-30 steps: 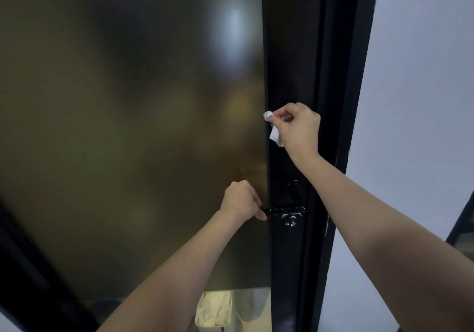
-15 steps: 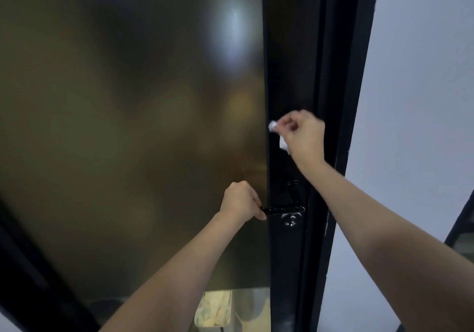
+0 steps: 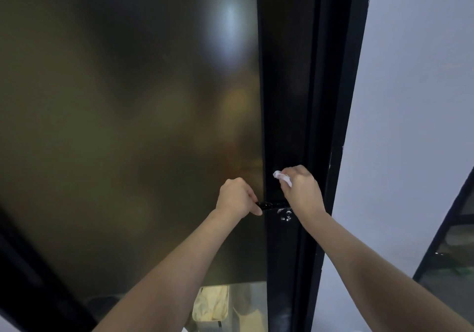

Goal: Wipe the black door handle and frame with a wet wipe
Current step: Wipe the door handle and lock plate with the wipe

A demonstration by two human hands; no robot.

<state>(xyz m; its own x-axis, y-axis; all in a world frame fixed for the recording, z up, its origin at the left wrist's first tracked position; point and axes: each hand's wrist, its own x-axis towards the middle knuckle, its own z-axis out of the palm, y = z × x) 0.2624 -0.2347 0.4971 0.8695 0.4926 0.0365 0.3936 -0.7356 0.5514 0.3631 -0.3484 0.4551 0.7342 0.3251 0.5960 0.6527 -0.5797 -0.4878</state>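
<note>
Down the black door frame (image 3: 284,87) the right hand (image 3: 304,193) has come since a second ago: it was well above the door handle (image 3: 272,204) then, and now sits just above it, its wrist crossing in front of the handle's right end. Its fingers are curled round a crumpled white wet wipe (image 3: 282,177), which sticks out to the left of the knuckles and lies against the dark upright of the frame. The left hand (image 3: 237,198) has not shifted — it grips the left end of the handle with fingers wrapped over it and the thumb pointing right beneath the bar. Only the short glossy stretch of handle between the two hands shows. Just below that stretch, on the same upright, is a small round lock (image 3: 286,215) with bright glints. Left of the frame, a large frosted glass panel (image 3: 128,126) shows murky brown-green blurs and one pale patch of light near the top. Right of the frame stands a plain pale wall (image 3: 410,100). Low down, through a clear strip of the glass, a light container (image 3: 211,303) holding something cream-coloured can be seen — what it holds cannot be told.
</note>
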